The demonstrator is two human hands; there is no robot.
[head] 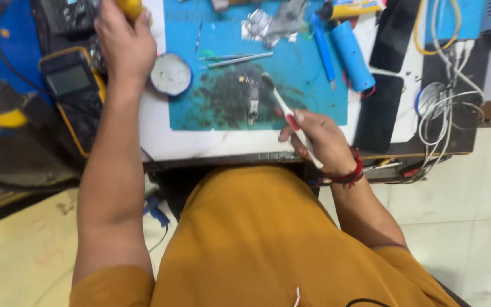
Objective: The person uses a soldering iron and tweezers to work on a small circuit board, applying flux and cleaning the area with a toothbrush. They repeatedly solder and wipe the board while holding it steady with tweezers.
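A white toothbrush (284, 108) is gripped in the right hand (316, 138), fingers closed round the handle, with the bristle end set down on the dirty blue mat (313, 102) right next to a small circuit board (251, 96). Tweezers (237, 58) are laid a bit further up the mat, and a round tin (170, 74) is sat at the mat's left edge. The left hand (123, 42) is wrapped shut round something yellow (129, 8) at the top, can't tell what exactly. A yellow multimeter (72, 91) is parked left of that arm on the desk (160, 142). Two dark phones (379, 111) and a blue cylinder (350, 54) are lined up on the right.
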